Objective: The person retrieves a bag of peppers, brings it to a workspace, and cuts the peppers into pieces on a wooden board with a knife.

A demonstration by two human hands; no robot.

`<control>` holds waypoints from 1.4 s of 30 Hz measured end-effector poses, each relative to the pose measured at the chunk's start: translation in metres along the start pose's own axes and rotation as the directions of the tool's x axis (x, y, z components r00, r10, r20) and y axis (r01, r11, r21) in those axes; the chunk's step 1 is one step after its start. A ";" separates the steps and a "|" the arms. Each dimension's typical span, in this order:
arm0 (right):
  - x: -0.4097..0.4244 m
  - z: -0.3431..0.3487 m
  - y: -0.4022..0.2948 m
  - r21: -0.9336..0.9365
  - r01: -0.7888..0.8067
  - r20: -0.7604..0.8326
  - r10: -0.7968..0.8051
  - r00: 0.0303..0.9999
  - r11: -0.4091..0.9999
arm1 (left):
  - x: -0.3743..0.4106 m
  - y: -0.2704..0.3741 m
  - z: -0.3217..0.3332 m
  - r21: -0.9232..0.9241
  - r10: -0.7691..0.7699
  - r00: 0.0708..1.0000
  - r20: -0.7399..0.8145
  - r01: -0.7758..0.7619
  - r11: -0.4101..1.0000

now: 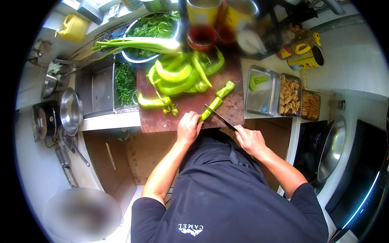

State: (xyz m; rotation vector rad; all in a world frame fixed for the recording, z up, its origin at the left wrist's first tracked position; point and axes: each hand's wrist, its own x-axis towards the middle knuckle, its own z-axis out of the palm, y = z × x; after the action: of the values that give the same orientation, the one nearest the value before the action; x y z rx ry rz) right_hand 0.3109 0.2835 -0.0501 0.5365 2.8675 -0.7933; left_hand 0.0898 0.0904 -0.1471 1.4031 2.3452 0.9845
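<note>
My left hand (189,127) presses the near end of a long green pepper (211,108) against a dark red-brown cutting board (188,121). In my right hand (249,139) is the handle of a kitchen knife (223,120), its blade lying across that pepper. A separate pepper piece (225,89) sits at the far end, in line with the rest. Behind is a heap of whole green peppers (176,77). To the left rest another pepper (153,101) and a few small trimmed stem ends (171,110). The knife partly hides the pepper under it.
Right of the board stand a metal tray (263,100) with pepper pieces and two trays of brownish food (290,97). Leafy greens fill a white-rimmed basin (152,27), with celery-like stalks (146,43) across it. Chopped greens (125,82) lie beside a sink (94,88). Large cans (204,12) stand behind.
</note>
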 end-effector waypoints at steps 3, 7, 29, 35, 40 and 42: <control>0.003 0.020 0.003 -0.018 -0.007 0.024 0.008 1.000 1.000 | 0.000 -0.003 0.004 -0.007 0.018 1.000 0.011 -0.018 1.000; 0.004 0.057 0.018 -0.002 0.013 -0.041 -0.013 0.999 1.000 | 0.004 0.002 0.005 0.032 0.024 1.000 0.010 -0.024 0.999; 0.007 0.110 0.050 0.917 -0.366 0.201 0.608 0.768 0.160 | 0.111 0.042 0.082 -0.141 0.034 0.996 -0.087 -0.046 0.989; 0.006 0.099 0.051 0.931 -0.357 0.235 0.625 0.744 0.076 | 0.120 0.092 0.125 -0.218 -0.055 0.985 -0.163 0.019 0.976; -0.020 0.049 0.086 0.958 -0.271 0.108 0.750 0.653 0.097 | 0.160 0.151 0.153 -0.375 0.031 0.996 -0.087 -0.061 0.925; -0.030 0.033 0.105 0.957 -0.248 0.040 0.784 0.620 0.147 | 0.173 0.171 0.147 -0.352 0.080 0.991 -0.104 -0.112 0.929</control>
State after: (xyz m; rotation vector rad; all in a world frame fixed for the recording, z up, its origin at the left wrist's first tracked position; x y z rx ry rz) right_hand 0.3781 0.3419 -0.1219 2.0301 1.7489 -2.2961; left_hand 0.1943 0.3539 -0.1220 1.3599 2.0302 1.4436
